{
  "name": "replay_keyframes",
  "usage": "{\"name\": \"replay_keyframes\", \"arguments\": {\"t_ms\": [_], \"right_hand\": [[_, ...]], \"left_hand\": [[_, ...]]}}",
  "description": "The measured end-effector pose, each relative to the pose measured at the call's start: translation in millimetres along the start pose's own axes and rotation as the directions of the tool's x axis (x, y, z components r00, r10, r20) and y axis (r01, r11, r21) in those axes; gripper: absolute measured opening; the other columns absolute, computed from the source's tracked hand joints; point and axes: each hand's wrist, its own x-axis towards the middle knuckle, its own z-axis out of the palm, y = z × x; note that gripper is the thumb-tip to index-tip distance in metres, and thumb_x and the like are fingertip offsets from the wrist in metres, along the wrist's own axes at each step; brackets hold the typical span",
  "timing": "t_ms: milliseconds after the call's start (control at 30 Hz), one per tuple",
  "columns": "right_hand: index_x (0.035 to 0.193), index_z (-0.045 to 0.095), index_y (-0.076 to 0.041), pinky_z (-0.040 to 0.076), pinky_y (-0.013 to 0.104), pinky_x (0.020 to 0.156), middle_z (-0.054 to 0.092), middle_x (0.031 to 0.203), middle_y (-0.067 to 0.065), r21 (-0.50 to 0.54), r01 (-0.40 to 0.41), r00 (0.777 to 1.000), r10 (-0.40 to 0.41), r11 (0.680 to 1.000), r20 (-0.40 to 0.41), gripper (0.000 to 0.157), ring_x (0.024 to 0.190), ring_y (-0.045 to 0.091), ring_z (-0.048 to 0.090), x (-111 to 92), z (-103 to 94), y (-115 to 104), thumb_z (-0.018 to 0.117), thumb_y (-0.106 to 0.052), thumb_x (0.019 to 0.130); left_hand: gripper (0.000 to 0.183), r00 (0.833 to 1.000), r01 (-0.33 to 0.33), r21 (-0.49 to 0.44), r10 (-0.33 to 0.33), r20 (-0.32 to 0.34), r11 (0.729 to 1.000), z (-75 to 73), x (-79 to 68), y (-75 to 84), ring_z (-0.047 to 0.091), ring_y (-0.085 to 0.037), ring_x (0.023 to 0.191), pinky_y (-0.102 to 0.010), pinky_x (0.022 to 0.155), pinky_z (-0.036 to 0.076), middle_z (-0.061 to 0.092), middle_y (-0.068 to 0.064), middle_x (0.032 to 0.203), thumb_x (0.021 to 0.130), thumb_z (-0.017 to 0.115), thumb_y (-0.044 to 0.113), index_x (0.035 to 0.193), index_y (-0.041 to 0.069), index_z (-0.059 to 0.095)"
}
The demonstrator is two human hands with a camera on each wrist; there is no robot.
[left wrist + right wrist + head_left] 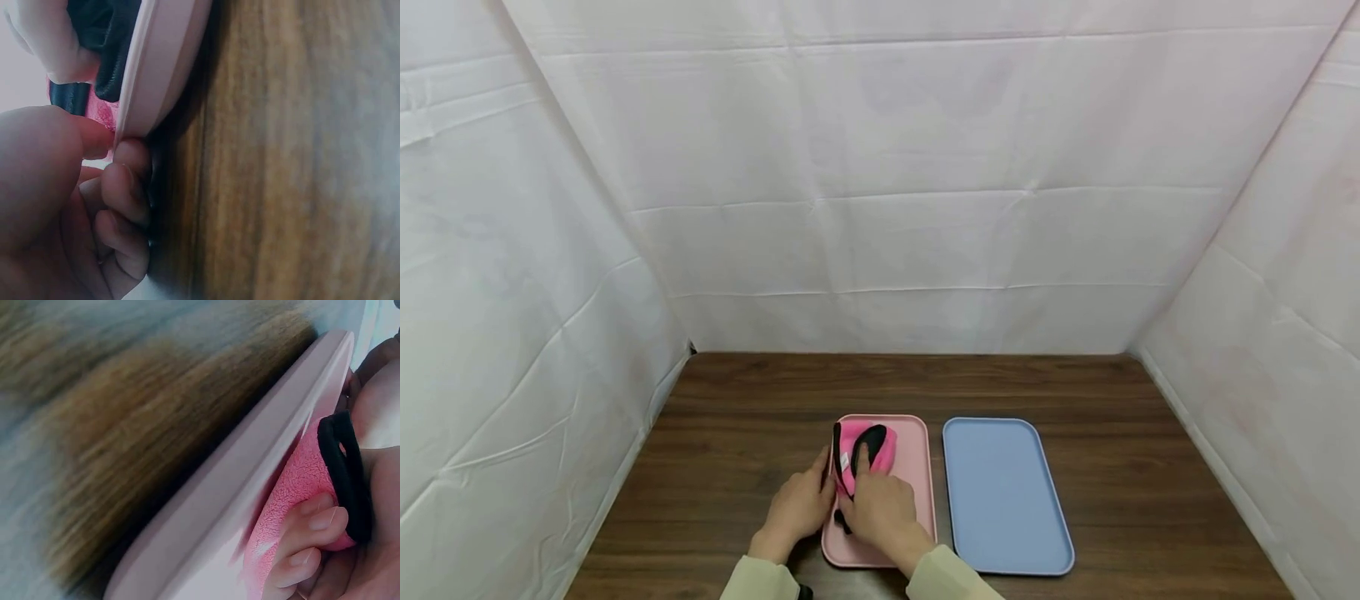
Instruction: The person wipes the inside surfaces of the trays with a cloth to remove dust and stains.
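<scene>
On the left side of the pink tray (916, 454) lies a folded pink terry-cloth piece (888, 450) with black trim, a black oval part and a small white tag. My right hand (883, 508) holds it, index finger stretched over the black oval and the other fingers curled against the pink terry (297, 481). Beside the tray's left edge is my left hand (801, 504). In the left wrist view its thumb is inside the tray rim (134, 81) and its curled fingers are outside, pinching the rim close to the cloth. A short black strap (842, 522) shows below the cloth.
A light blue tray (1007, 492) lies to the right of the pink one, a narrow strip of wood between them. Both rest on a dark wooden table (1120, 467). White fabric walls (917, 242) enclose the table at the back and both sides.
</scene>
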Motion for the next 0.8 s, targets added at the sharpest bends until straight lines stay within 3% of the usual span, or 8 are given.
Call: {"name": "replay_keyframes", "arguments": {"t_ms": [200,500,667,800], "right_hand": [[0.160,0.040,-0.008,0.038,0.037,0.047,0.046,0.053,0.000,0.031,-0.006,1.000,0.006,0.999,0.004,0.085,0.047,0.019,0.044,-2.3,-7.3,5.9,0.069,-0.047,0.090],[0.161,0.038,-0.013,0.038,0.036,0.048,0.044,0.050,-0.003,0.069,0.031,0.999,-0.029,0.997,-0.037,0.084,0.045,0.017,0.044,-7.7,-25.7,24.2,0.069,-0.041,0.088],[0.162,0.036,-0.018,0.037,0.036,0.046,0.046,0.051,-0.003,0.084,0.018,0.998,-0.014,0.996,-0.053,0.085,0.046,0.017,0.045,-11.9,-34.3,39.1,0.068,-0.040,0.087],[0.162,0.036,-0.022,0.037,0.036,0.047,0.046,0.054,-0.002,0.086,0.003,0.997,0.004,0.996,-0.075,0.084,0.049,0.017,0.046,-15.0,-39.9,52.0,0.067,-0.037,0.086]], "left_hand": [[0.056,0.999,0.038,0.043,-0.036,-0.034,0.998,-0.8,-2.6,3.0,0.074,-0.036,0.079,-0.053,0.064,0.055,0.076,-0.025,0.100,0.103,0.059,0.032,0.151,0.004,0.052],[0.049,0.979,0.092,0.011,-0.089,-0.183,0.996,-7.2,-9.0,25.2,0.070,-0.035,0.067,-0.051,0.055,0.051,0.075,-0.024,0.087,0.100,0.062,0.029,0.143,0.006,0.061],[0.049,0.979,0.072,-0.035,-0.078,-0.190,0.997,-4.3,-13.8,41.9,0.049,-0.019,0.046,-0.039,0.045,0.040,0.056,-0.005,0.055,0.099,0.063,0.027,0.144,0.007,0.061],[0.049,0.982,0.032,-0.075,-0.045,-0.183,0.997,3.2,-17.5,56.1,0.031,-0.009,0.041,-0.030,0.041,0.030,0.037,0.008,0.049,0.099,0.063,0.026,0.144,0.005,0.060]]}}
